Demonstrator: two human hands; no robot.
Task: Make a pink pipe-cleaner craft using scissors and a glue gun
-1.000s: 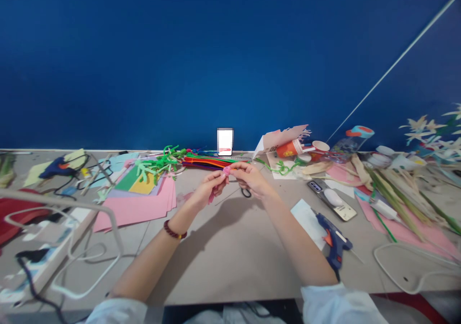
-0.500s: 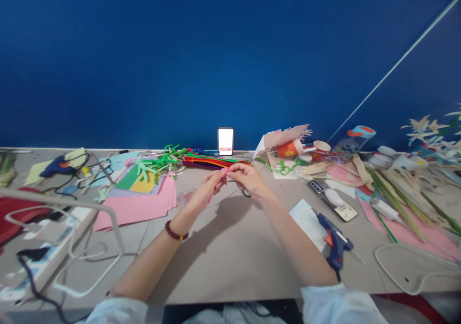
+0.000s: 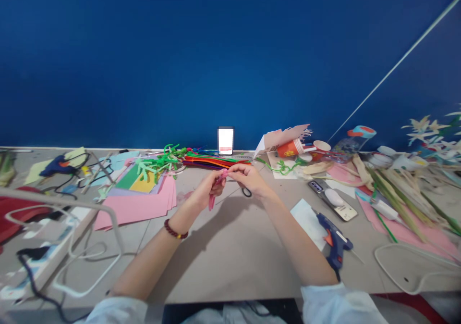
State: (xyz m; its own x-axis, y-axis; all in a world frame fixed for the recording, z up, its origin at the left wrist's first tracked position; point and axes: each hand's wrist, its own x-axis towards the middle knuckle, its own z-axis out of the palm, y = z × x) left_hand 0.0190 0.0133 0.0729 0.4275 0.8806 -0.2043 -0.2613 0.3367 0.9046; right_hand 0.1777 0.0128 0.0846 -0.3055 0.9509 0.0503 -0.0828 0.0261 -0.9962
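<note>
My left hand is closed around a pink pipe cleaner piece, whose lower end hangs below the fingers. Its upper part shows as a small fuzzy pink clump between my two hands. My right hand pinches that clump at the fingertips from the right side. Just behind the hands lies a bundle of coloured pipe cleaners, red, orange, green and dark. A black loop like a scissors handle shows under my right hand; the rest of it is hidden.
Pink paper sheets and green pipe cleaner shapes lie to the left. A lit phone stands against the blue wall. To the right are a blue glue gun, another phone and a red paper cup.
My left hand has turned slightly, so the pink piece's lower end now hangs in view beneath it. The black loop shows more fully. My right hand still pinches the top.
</note>
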